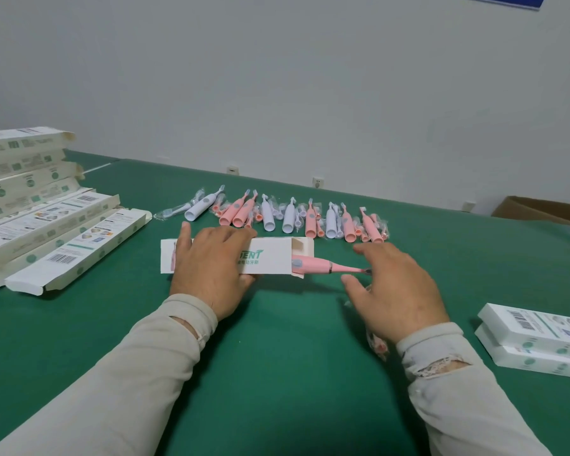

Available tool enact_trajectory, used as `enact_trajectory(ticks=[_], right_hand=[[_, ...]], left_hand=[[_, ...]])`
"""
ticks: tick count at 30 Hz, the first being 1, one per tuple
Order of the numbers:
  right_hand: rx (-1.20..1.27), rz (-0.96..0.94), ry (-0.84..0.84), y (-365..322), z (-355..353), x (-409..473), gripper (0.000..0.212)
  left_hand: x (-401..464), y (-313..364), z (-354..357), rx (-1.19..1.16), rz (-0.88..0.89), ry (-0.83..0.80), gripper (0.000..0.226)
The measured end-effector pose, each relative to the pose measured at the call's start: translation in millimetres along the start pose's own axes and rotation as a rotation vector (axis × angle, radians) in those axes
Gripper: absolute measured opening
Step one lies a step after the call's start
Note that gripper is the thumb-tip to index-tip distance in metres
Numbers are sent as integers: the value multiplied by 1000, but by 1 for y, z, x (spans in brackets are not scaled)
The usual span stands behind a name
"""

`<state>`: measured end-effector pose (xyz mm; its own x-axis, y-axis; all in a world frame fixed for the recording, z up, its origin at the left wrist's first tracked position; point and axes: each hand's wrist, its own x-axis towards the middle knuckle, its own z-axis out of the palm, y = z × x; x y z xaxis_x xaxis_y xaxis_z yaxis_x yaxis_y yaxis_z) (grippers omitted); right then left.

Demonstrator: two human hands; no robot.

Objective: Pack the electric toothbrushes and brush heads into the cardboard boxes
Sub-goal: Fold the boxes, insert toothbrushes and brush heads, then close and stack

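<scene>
Pointing right, toothbrush (323, 265); half inside box (270, 258)

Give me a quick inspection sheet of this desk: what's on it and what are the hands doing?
Surface: green table.
Job's things: white box lying flat, right end open; pink toothbrush partly inside, brush end sticking out. Row of toothbrushes, pink and white, behind. Open boxes stacked left; closed boxes right.
Clutter: wrapped brush head under the right wrist.
Grippers: left hand grips the box; right hand open at the brush tip.
Cables: nothing seen.
Surroundings: grey wall, wall sockets, brown carton.
</scene>
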<state>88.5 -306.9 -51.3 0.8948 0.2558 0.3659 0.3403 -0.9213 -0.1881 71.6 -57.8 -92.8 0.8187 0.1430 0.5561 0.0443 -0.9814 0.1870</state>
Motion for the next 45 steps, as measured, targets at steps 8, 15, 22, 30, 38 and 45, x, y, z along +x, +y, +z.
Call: enact_trajectory(ticks=[8,15,22,30,38,45], right_hand=[[396,47,93,-9,18,4,18],[411,1,-15,-14,27,0,35],[565,-25,61,-15,36,-1,10],[1068,97,-141,-18,42,1,21],[1212,134,-108,-12,39,5,19],[1117,109,-128,-11,38,5,26]], left_hand=[[-1,2,1,-16,6,-55,61],[-1,2,2,-30,13,-52,62],[-1,5,2,-25,30,-63,62],[-4,10,2,-88,129,-72,64],[3,-10,1,-121,17,-172,73],[3,-15,2,-218,-53,-213,62]])
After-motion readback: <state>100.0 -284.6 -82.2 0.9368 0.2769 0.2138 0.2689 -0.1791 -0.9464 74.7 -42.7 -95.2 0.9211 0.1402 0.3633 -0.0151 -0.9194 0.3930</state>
